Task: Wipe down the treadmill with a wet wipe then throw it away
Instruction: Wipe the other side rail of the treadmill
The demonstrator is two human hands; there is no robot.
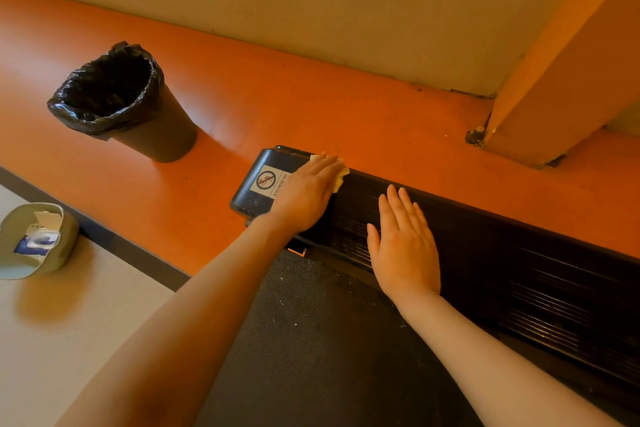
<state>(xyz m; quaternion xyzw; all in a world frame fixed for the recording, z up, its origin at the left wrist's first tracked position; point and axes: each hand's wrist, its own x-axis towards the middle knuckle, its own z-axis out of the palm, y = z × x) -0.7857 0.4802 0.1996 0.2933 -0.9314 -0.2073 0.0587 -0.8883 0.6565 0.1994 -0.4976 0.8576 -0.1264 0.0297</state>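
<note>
Pale wet wipe (341, 174) pressed flat under left hand (304, 194) at treadmill (485, 253) rail's far end corner; right hand (403, 246) flat, empty, beside. Wiping underway. Next: sweep along rail, then carry to lined bin (117, 97) on floor.

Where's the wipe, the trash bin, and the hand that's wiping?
wipe (341, 177), head view, on the crumpled edge poking out past the fingers.
bin (162, 128), head view, on its dark side wall.
left hand (308, 194), head view, on its back.
</note>
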